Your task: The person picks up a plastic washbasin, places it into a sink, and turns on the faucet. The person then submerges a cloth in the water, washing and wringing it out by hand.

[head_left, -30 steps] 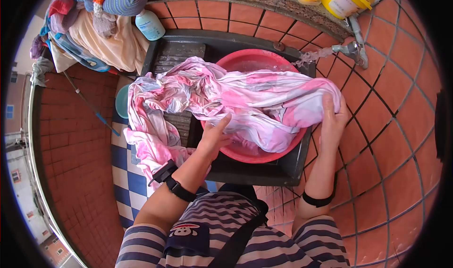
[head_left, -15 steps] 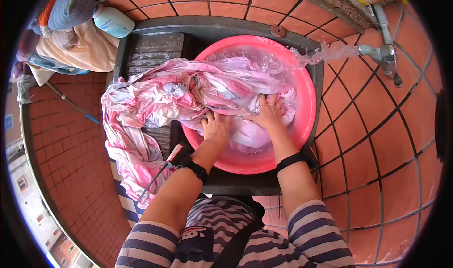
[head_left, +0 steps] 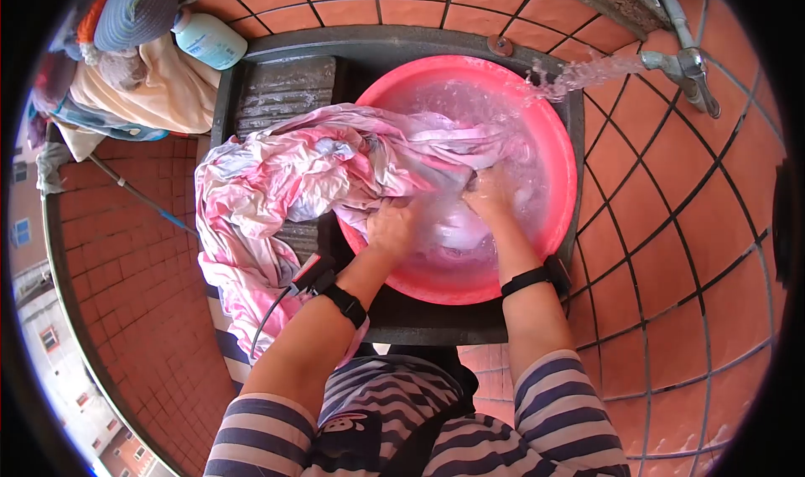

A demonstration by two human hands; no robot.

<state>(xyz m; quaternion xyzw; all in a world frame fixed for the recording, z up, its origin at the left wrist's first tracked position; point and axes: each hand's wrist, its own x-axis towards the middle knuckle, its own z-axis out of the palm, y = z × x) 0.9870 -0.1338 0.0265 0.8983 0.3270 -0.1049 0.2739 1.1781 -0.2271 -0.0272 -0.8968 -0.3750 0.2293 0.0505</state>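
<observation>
Compared with the frame half a second before, the fingers have gone deeper: then they were spread and visible on the cloth (head_left: 289, 179), now they are mostly hidden by the cloudy water (head_left: 457, 187). More of the right part of the cloth is also under the water. One second ago this part was lifted across the basin (head_left: 568, 166), with the right hand (head_left: 489, 193) holding its end above the right rim.

Both arms reach forward from the near side, into the basin. The left hand (head_left: 392, 228) is at its left part, back upward and bent at the wrist, touching the cloth. The right hand is farther to the right and a little farther in, pointing down, with the fingers in the water. The hands are near each other but apart. I cannot tell if they pinch the cloth or only press it.

The cloth lies bunched over the washboard (head_left: 289, 95), with its right end in the basin and its left end hanging past the near left edge of the dark sink (head_left: 440, 326). From the tap (head_left: 689, 64), water runs into the basin at its far right.
</observation>
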